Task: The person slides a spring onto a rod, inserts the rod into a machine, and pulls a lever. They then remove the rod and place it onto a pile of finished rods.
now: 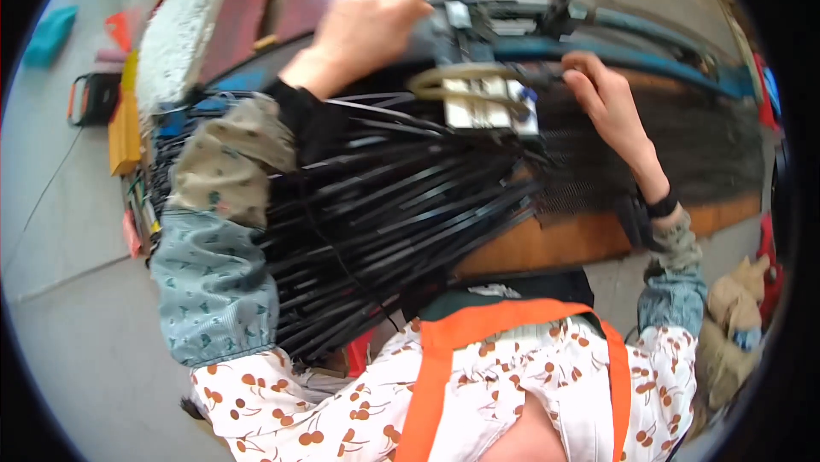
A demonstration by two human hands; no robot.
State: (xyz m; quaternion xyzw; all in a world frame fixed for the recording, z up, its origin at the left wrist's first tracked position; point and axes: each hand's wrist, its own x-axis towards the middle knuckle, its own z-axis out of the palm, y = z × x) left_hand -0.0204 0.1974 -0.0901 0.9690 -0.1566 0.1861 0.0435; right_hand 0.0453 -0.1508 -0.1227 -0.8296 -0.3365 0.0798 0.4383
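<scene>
Currently your left hand (363, 31), at about eleven o'clock in the head view, rests knuckles-up on the dark blue frame tube (632, 43) of the workpiece, fingers curled together over its far side; whether they close on anything beneath cannot be told, as the palm side is hidden. This placement appears to steady the assembly while the other hand works. Your right hand (611, 99), at about one o'clock, lies with fingers bent and close together, the tips pressed at the upper edge of the fine black mesh panel (683, 142), just beside the pale cable loop (465, 78) and the white-and-metal block (487, 108) at twelve o'clock. The fingertips seem to pinch or press something small at that edge, but the item itself is too small to identify. A large bundle of black cable ties (384, 223) fans out from the centre toward seven o'clock, lying across your left forearm sleeve (218, 248); kept there, the ties stay within immediate reach of both hands. The mesh panel lies over an orange-brown board (564, 244) running toward four o'clock, which supports it at working height. At nine o'clock, well apart on the grey floor (60, 231), sit a small black-and-orange device (94, 96) and a teal object (49, 33), both clear of the work area.
</scene>
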